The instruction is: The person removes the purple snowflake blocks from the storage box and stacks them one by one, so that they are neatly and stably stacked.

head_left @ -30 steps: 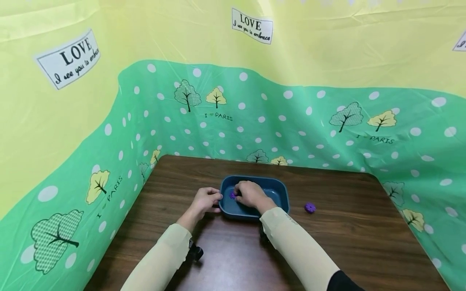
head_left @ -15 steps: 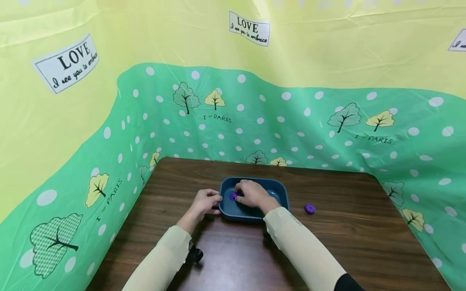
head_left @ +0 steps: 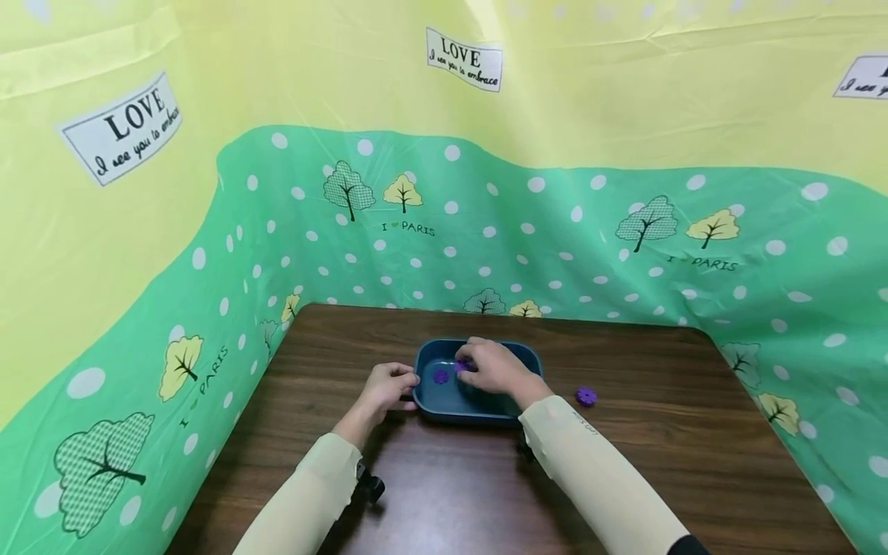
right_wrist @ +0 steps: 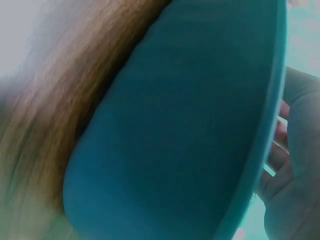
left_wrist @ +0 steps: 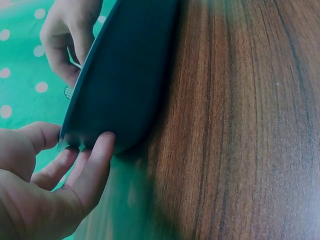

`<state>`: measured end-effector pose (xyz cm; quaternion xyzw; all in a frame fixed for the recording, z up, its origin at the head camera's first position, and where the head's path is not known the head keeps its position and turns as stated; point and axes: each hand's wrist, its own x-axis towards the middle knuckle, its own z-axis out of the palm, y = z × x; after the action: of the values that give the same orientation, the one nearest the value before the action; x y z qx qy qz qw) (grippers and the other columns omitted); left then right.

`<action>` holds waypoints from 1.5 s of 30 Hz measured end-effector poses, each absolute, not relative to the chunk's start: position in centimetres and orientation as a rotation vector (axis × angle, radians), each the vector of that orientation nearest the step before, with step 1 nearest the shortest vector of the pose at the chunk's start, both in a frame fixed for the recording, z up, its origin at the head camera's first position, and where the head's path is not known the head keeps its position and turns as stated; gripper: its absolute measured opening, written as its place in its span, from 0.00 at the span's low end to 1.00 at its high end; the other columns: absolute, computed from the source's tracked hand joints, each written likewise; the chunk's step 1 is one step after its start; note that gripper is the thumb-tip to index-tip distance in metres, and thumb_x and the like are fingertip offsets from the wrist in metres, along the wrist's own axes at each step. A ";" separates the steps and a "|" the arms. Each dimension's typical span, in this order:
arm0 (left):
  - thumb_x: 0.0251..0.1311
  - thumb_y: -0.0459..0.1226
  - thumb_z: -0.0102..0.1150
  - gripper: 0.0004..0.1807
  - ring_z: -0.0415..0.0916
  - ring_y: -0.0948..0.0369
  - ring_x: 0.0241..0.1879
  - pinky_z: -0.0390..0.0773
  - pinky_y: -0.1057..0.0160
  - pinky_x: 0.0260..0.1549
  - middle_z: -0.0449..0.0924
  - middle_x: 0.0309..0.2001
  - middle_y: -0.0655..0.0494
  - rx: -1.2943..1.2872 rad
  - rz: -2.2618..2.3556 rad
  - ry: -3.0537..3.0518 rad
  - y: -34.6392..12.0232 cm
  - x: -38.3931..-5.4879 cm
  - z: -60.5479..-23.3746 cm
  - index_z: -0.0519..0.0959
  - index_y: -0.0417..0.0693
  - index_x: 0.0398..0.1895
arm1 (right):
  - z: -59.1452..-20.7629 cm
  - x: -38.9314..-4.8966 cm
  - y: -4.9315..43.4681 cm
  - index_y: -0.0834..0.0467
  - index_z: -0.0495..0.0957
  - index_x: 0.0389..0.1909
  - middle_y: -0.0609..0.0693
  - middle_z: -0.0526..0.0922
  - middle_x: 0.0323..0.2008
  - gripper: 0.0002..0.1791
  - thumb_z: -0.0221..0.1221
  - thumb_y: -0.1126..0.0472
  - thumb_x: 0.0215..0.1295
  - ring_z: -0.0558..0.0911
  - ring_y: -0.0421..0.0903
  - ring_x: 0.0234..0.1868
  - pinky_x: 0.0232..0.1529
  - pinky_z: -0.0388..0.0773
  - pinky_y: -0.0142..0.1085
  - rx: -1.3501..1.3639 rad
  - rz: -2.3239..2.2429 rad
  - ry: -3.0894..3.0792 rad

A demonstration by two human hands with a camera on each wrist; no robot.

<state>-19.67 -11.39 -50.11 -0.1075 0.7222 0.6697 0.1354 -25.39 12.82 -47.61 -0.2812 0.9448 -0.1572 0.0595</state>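
A dark blue plastic tray (head_left: 479, 418) with rounded corners stands on the table. At its left end my left hand (head_left: 383, 387) pinches the rim; the left wrist view shows the thumb at the edge and the fingers against the tray's outer wall (left_wrist: 125, 70). Over the tray's inside, my right hand (head_left: 494, 368) pinches a small purple flower-shaped piece (head_left: 461, 367) between thumb and fingers. A second purple flower-shaped piece (head_left: 440, 376) lies on the tray floor, left of that hand. In the right wrist view the tray wall (right_wrist: 175, 125) hides the fingertips.
Right of the tray, another purple flower-shaped piece (head_left: 586, 396) lies on the dark wooden table (head_left: 666, 447). A green and yellow printed curtain (head_left: 555, 231) closes off the back and both sides of the table.
My right hand has moved right within the tray, carrying a purple flower-shaped piece away from the one now lying uncovered on the floor. My left hand stays at the rim.
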 end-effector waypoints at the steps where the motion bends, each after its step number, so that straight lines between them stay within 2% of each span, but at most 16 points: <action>1: 0.68 0.32 0.61 0.19 0.84 0.49 0.43 0.91 0.53 0.35 0.81 0.47 0.38 -0.314 1.939 2.089 -11.4 -19.7 -50.1 0.77 0.29 0.59 | -47.5 -25.3 13.1 0.50 0.84 0.55 0.44 0.80 0.45 0.18 0.67 0.49 0.68 0.77 0.41 0.40 0.50 0.84 0.40 -0.854 -0.479 2.865; 5: 0.69 0.32 0.61 0.19 0.84 0.48 0.44 0.91 0.54 0.34 0.81 0.48 0.37 -0.307 1.938 2.084 -11.3 -19.6 -50.2 0.76 0.29 0.59 | -47.1 -24.8 14.2 0.50 0.85 0.54 0.43 0.80 0.45 0.17 0.68 0.50 0.67 0.77 0.40 0.39 0.47 0.84 0.37 -0.869 -0.503 2.886; 14: 0.68 0.32 0.62 0.19 0.83 0.54 0.40 0.92 0.54 0.35 0.80 0.46 0.39 -0.305 1.958 2.069 -11.4 -19.7 -50.3 0.77 0.30 0.58 | -46.1 -24.0 16.6 0.50 0.86 0.50 0.43 0.82 0.46 0.14 0.69 0.51 0.66 0.81 0.41 0.43 0.48 0.86 0.38 -0.902 -0.548 2.942; 21: 0.68 0.31 0.61 0.19 0.83 0.51 0.42 0.92 0.54 0.34 0.80 0.45 0.41 -0.313 1.979 2.057 -11.5 -19.6 -50.2 0.77 0.29 0.58 | -45.9 -23.7 18.2 0.52 0.86 0.49 0.44 0.83 0.45 0.14 0.71 0.54 0.65 0.83 0.43 0.44 0.48 0.87 0.40 -0.863 -0.595 2.964; 32: 0.67 0.32 0.63 0.18 0.83 0.53 0.40 0.91 0.52 0.38 0.81 0.45 0.41 -0.325 1.971 2.047 -11.5 -20.0 -50.6 0.78 0.31 0.58 | -45.4 -23.0 21.1 0.53 0.86 0.47 0.45 0.83 0.45 0.12 0.71 0.55 0.65 0.83 0.47 0.44 0.46 0.87 0.42 -0.821 -0.668 2.995; 39: 0.67 0.31 0.63 0.18 0.83 0.51 0.42 0.91 0.53 0.38 0.80 0.45 0.42 -0.345 1.977 2.031 -11.5 -19.9 -50.6 0.78 0.32 0.58 | -45.7 -22.6 22.8 0.51 0.87 0.46 0.44 0.83 0.45 0.11 0.70 0.53 0.66 0.83 0.45 0.44 0.45 0.87 0.41 -0.828 -0.655 3.019; 45: 0.67 0.32 0.63 0.17 0.82 0.52 0.41 0.91 0.50 0.40 0.79 0.46 0.42 -0.342 1.976 2.042 -11.6 -19.9 -50.5 0.78 0.32 0.56 | -45.8 -22.4 24.2 0.54 0.87 0.46 0.47 0.84 0.45 0.11 0.70 0.56 0.64 0.84 0.49 0.44 0.44 0.88 0.43 -0.818 -0.703 3.028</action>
<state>-19.91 -11.63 -50.52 -0.1184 0.7064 0.6838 0.1393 -22.37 24.18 -45.84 -0.2544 0.9414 -0.2185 -0.0362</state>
